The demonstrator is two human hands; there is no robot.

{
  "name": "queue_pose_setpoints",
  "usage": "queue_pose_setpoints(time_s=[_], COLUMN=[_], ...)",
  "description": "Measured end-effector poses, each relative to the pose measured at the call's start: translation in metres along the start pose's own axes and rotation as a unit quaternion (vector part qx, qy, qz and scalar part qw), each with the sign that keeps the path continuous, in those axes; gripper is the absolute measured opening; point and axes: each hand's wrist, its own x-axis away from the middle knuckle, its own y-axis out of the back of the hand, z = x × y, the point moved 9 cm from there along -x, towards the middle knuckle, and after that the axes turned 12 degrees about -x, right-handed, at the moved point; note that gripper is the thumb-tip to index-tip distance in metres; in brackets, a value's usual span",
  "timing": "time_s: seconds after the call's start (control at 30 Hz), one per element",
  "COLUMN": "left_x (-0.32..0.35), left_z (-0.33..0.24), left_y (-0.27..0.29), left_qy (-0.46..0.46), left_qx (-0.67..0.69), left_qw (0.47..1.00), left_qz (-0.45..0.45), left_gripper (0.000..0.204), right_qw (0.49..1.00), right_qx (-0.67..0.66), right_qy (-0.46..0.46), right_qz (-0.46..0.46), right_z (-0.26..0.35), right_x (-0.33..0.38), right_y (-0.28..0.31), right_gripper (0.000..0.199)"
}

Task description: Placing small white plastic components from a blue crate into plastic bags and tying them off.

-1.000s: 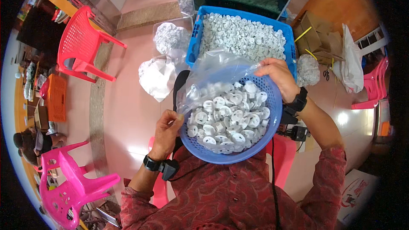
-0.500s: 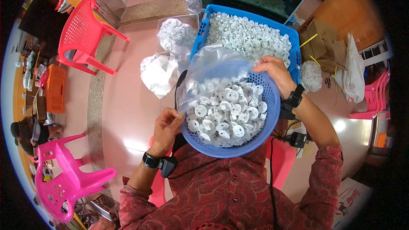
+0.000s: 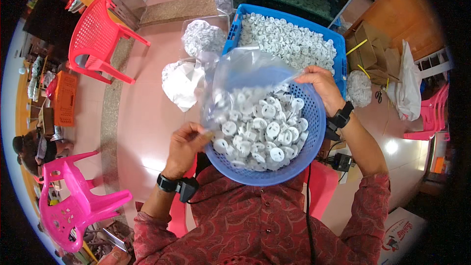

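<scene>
In front of my body is a round blue-purple plastic basket [image 3: 245, 178] with holes in its wall, heaped with small white round plastic parts [image 3: 276, 154]. A clear plastic bag [image 3: 248, 64] spreads over its far and left side, with white parts seen hazily through it. My left hand [image 3: 184, 148], at the basket's left rim, pinches one edge of the bag. My right hand [image 3: 321, 86] pinches the bag's other edge beside the far right rim. Both hands wear black wrist straps. Whether some parts lie inside the bag, I cannot tell.
Beyond the basket stands a blue crate [image 3: 342, 68] full of similar white parts. Left of it are a filled clear bag [image 3: 202, 37] and a white bag [image 3: 181, 88]. Pink chairs [image 3: 95, 37] stand at the left. Scissors [image 3: 378, 96] and cardboard boxes [image 3: 368, 49] are at the right.
My left hand has moved slightly left, drawing the bag's edge outward. The bag's near edge has shifted over the parts. Both hands keep their pinch.
</scene>
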Motion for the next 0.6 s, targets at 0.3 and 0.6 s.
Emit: queue_pose_setpoints(time_s=[0.3, 0.6], left_x=[-0.022, -0.007], left_z=[-0.023, -0.034], left_y=[0.016, 0.011], left_qy=[-0.035, -0.158], left_qx=[0.105, 0.026], left_qw=[0.993, 0.987], left_qz=[-0.039, 0.031], left_gripper=[0.005, 0.025], right_qw=[0.994, 0.989], right_qx=[-0.111, -0.104], right_qy=[0.017, 0.097], right_qz=[0.001, 0.038], right_z=[-0.008, 0.006], right_x=[-0.016, -0.011], right_y=[-0.001, -0.002], right_gripper=[0.016, 0.014])
